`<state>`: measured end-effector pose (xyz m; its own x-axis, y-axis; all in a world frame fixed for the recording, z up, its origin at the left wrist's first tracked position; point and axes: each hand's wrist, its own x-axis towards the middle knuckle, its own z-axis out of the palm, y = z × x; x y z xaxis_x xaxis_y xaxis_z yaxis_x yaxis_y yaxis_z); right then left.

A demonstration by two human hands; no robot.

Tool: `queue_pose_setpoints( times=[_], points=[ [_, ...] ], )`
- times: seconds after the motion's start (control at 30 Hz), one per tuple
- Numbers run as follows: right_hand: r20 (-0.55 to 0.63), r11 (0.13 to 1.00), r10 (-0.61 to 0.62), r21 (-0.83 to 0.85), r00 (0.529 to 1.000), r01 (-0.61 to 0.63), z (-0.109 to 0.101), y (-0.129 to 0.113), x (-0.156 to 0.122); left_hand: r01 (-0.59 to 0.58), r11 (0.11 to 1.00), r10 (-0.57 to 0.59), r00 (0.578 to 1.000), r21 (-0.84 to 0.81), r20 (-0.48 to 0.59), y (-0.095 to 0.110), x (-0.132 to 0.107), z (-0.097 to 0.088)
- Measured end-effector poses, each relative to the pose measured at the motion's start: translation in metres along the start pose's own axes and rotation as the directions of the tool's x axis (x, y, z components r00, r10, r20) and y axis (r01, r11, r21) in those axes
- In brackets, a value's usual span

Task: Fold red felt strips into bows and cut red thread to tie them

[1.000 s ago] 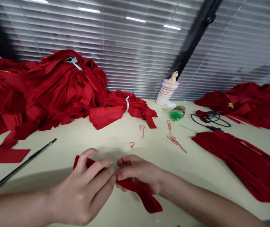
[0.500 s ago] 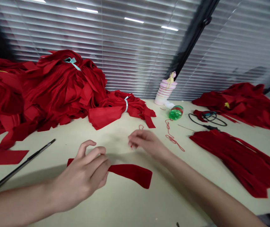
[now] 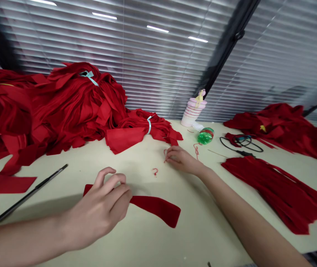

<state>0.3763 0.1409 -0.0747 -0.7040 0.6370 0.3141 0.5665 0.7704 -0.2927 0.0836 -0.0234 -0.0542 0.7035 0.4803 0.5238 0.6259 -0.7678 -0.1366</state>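
A red fabric strip (image 3: 158, 207) lies flat on the pale table (image 3: 136, 241) in front of me. My left hand (image 3: 104, 204) rests over its left end with curled fingers pressing it down. My right hand (image 3: 179, 159) is stretched out farther back, its fingertips pinched on a short red thread (image 3: 165, 152) lying on the table. Another small red thread curl (image 3: 155, 171) lies between the two hands.
A big heap of red fabric (image 3: 50, 107) fills the back left, with a tied bundle (image 3: 142, 128) beside it. More red strips (image 3: 277, 185) lie at right. A black rod (image 3: 30, 193), green bottle (image 3: 205, 136), pink cup stack (image 3: 193, 109) and black cable (image 3: 240, 142) also sit on the table.
My right hand let go of the strip and reached away to the thread farther back. The strip now lies flat, with my left hand still on its left end.
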Motion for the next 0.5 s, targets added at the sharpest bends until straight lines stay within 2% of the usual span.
queue_pose_setpoints(
  times=[0.1,0.17,0.23,0.3,0.37,0.4,0.43,0.5],
  points=[
    [-0.052,0.999,0.024,-0.034,0.998,-0.026,0.003,0.0,0.0,-0.013,1.0,0.012,0.999,-0.017,-0.04,0.0,0.002,-0.001],
    [-0.169,0.999,0.044,0.005,0.985,-0.044,0.0,-0.001,0.001,-0.024,1.0,0.023,0.997,-0.013,-0.072,0.0,0.003,-0.002],
    [-0.336,0.987,0.119,0.138,0.934,-0.077,-0.008,-0.004,0.003,-0.03,1.0,0.03,0.996,0.001,-0.078,0.0,0.002,-0.001],
    [-0.448,0.928,0.271,0.356,0.852,-0.109,-0.019,-0.013,0.005,-0.036,0.999,0.037,0.997,0.015,-0.066,0.0,0.002,-0.001],
    [-0.432,0.799,0.409,0.594,0.804,-0.087,-0.029,-0.031,0.005,-0.037,0.999,0.039,0.998,0.026,-0.057,0.002,0.002,-0.002],
    [-0.393,0.713,0.427,0.7,0.814,-0.036,-0.034,-0.044,0.005,-0.038,0.999,0.04,0.998,0.029,-0.057,0.003,0.002,-0.004],
    [-0.337,0.629,0.409,0.778,0.848,0.006,-0.037,-0.058,0.005,-0.04,0.999,0.042,0.997,0.032,-0.064,0.005,0.003,-0.006],
    [-0.252,0.527,0.386,0.85,0.887,0.011,-0.04,-0.092,0.004,-0.046,0.999,0.048,0.996,0.028,-0.079,0.009,0.004,-0.012]
  ],
)
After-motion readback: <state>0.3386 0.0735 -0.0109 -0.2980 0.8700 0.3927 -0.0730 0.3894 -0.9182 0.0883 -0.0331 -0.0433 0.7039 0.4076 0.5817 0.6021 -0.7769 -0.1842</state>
